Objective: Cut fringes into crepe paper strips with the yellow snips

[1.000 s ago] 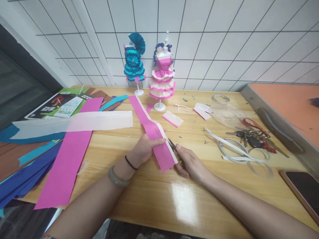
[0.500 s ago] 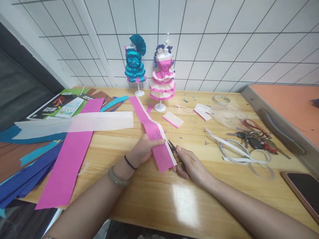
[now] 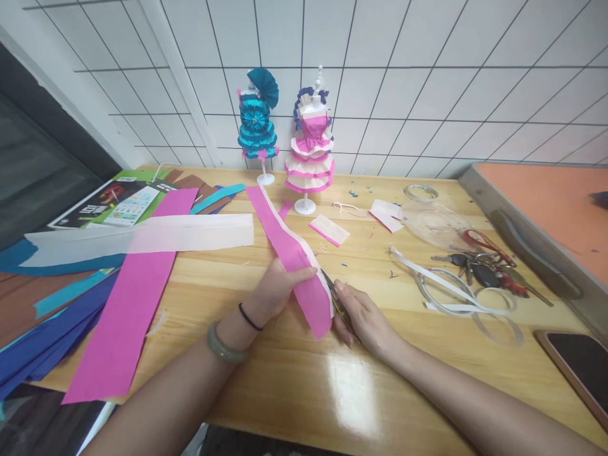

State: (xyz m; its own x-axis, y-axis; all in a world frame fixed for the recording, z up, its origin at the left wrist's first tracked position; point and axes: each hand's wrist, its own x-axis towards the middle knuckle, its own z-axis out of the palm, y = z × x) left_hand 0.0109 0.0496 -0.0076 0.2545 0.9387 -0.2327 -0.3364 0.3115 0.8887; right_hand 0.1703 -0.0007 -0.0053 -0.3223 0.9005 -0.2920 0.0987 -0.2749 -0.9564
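Observation:
A long pink paper strip with a white edge (image 3: 311,304) runs diagonally across the middle of the table. My left hand (image 3: 280,285) pinches it, thumb on top, fingers mostly hidden beneath. Dark scissors (image 3: 339,307) are in my right hand (image 3: 361,310), their blades beside the strip's white edge and partly hidden by it. Behind the strip stand a small mannequin in a pink and white layered dress (image 3: 310,158) and another in a teal dress (image 3: 257,126). A small white piece with a pink edge (image 3: 329,229) lies right of the strip.
At left, a white strip (image 3: 209,232) crosses a wide pink strip (image 3: 137,304) over brown and blue papers. To the right are tape rolls (image 3: 444,290), keys (image 3: 484,272) and a phone (image 3: 577,367). A tray with an orange inside (image 3: 546,202) borders the right side.
The near end of the pink strip has curled and swung slightly downward. Both hands keep nearly the same place and the same hold.

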